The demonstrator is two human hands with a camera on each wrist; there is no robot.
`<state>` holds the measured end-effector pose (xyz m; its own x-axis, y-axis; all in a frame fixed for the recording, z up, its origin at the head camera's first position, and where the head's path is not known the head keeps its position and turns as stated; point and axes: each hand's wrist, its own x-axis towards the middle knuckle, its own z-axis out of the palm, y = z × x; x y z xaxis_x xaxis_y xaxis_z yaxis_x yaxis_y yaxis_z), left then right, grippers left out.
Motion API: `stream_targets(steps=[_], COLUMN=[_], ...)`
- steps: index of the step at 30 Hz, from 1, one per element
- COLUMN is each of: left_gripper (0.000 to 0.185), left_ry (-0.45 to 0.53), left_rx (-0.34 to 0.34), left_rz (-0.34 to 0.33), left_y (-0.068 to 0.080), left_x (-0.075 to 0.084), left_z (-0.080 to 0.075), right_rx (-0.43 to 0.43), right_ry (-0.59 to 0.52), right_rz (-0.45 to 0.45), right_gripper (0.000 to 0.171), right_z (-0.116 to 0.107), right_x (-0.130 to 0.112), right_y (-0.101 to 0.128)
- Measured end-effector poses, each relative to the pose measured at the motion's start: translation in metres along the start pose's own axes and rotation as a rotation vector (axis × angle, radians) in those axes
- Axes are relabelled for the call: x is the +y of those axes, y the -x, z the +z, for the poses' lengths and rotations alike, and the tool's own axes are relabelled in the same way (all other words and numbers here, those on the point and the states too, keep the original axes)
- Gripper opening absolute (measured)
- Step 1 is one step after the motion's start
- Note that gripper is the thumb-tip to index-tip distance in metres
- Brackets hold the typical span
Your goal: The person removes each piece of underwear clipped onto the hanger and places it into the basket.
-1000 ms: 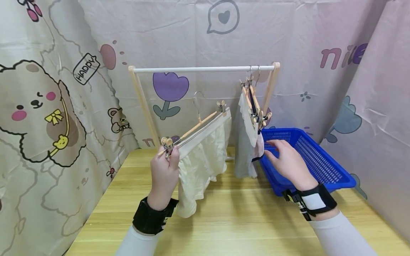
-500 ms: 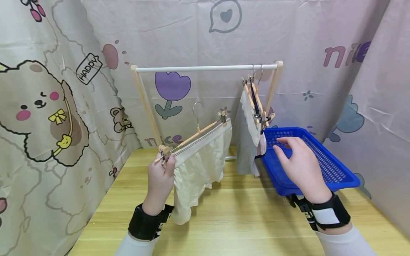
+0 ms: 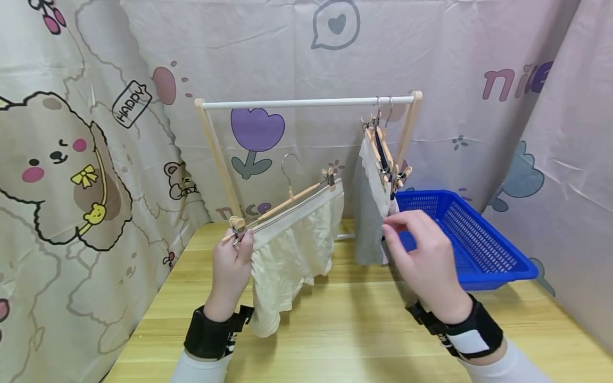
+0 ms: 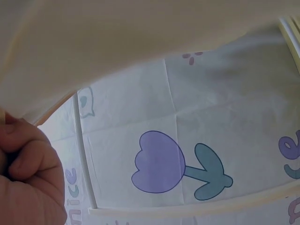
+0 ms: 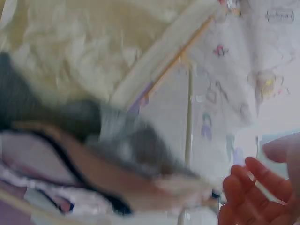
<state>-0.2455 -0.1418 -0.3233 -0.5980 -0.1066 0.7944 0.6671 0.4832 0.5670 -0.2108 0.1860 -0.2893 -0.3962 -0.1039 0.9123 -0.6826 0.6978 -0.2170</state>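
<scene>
My left hand (image 3: 231,266) grips the near clip end of a wooden clip hanger (image 3: 289,200), its metal hook pointing up. Cream shorts (image 3: 299,236) hang by their waistband from that hanger, tilted with the near end lower. In the left wrist view, blurred pale cloth (image 4: 117,42) covers the top above my curled fingers (image 4: 35,164). My right hand (image 3: 426,255), fingers loosely bent and thumb apart from them, is beside the hanging grey-and-white garment (image 3: 371,213); whether the fingertips touch it I cannot tell. In the right wrist view, nothing shows between its fingers (image 5: 241,187).
A rack with a white rail (image 3: 306,102) and wooden posts stands on the wooden table (image 3: 325,330). Several clipped garments hang bunched at its right end. Behind my right hand sits a blue plastic basket (image 3: 493,234). Printed curtains (image 3: 455,64) enclose the back and sides.
My left hand has moved slightly left and down with the hanger and cream shorts. My right hand first drew back rightward, then came left to the hanging garments.
</scene>
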Motion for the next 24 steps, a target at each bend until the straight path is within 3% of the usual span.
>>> stream_targets(steps=[5, 10, 13, 18, 24], left_gripper=[0.023, 0.019, 0.019, 0.024, 0.026], left_ry=[0.008, 0.033, 0.038, 0.046, 0.08], left_rx=[0.0, -0.021, -0.027, -0.034, -0.069], left_rz=[0.023, 0.051, 0.067, 0.1, 0.105], left_y=[-0.001, -0.001, -0.001, -0.001, -0.003], left_x=[0.0, -0.004, -0.006, -0.01, -0.014], left_z=[-0.002, -0.002, -0.001, -0.001, -0.003], right_rx=[-0.072, -0.192, -0.209, -0.191, -0.24], right_ry=[-0.05, -0.064, -0.064, -0.061, -0.062], right_rz=[-0.165, -0.232, -0.251, -0.196, -0.04], right_gripper=[0.043, 0.042, 0.038, 0.056, 0.066], right_z=[0.024, 0.043, 0.051, 0.056, 0.057], right_x=[-0.009, -0.011, -0.009, -0.005, 0.004], right_y=[-0.005, -0.01, -0.016, -0.026, -0.033])
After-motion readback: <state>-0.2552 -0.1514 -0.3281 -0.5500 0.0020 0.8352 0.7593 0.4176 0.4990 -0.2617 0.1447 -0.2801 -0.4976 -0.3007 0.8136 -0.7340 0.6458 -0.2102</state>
